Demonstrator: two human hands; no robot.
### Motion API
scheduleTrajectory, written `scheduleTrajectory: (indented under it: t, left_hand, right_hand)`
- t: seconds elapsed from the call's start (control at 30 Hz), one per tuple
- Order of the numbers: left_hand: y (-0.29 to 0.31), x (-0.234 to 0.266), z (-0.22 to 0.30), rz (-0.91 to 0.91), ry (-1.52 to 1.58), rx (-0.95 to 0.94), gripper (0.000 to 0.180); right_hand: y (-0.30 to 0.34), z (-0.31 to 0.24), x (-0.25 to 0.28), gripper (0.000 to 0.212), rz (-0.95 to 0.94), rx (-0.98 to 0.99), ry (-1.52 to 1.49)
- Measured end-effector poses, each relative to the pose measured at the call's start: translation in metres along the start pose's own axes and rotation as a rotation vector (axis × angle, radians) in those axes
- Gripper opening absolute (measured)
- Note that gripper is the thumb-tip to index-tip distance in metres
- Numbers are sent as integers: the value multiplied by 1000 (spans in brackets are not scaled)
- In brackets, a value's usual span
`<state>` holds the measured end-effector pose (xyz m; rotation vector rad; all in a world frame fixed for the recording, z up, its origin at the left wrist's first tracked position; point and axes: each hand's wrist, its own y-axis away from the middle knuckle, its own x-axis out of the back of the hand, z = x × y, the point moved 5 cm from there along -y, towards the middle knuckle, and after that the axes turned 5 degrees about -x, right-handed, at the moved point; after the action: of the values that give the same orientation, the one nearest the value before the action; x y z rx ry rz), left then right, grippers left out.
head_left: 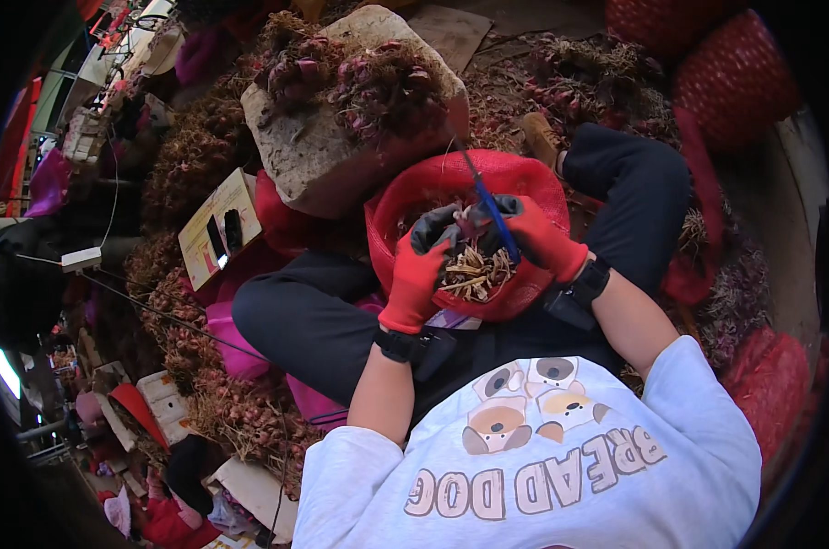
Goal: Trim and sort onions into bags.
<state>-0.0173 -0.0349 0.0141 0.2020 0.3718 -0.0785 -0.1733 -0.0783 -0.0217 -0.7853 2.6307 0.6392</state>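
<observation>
From my remote seat I'm looking down on two red gloves with dark palms, meeting above an open, round-mouthed red mesh bag (380,212). The left hand (421,265) is curling narrow, its fingertips reaching a small pinkish-purple bulb (466,220); whether they're truly pinching it, I cannot tell. The right hand (544,240) is closing around a slim blue-handled tool (491,210), its thin dark end pointing up and away. So the bulb is sitting between the two hands, over the bag's mouth, with straw-coloured dry clippings (476,276) lying below.

I'm judging that bulb light and firm, its papery skin probably slipping and flaking under pressure; I'm favouring a gentle fingertip hold around its rounded sides, clear of the blade. Dry stems would likely be snapping if squeezed. Beyond the bag, a pale, rough-topped block (295,151) is carrying tangled reddish bulb bunches (391,87), bulkier and scratchier, better gathered by the stems.
</observation>
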Motion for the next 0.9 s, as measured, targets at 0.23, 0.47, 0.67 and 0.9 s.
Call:
scheduleTrajectory:
  t: [0.23, 0.47, 0.67, 0.9]
  left_hand:
    - [-1, -1, -14, 161, -619, -330, 41]
    - [3, -17, -3, 52, -1068, -576, 33]
    - [1, -16, -16, 10, -1125, -546, 23]
    - [-2, 0, -29, 108, -193, -156, 12]
  right_hand:
    - [-7, 12, 8, 35, 47, 25, -293]
    - [5, 14, 4, 34, 43, -30, -201]
    - [5, 2, 6, 28, 189, 22, -99]
    - [10, -9, 0, 27, 137, 74, -282]
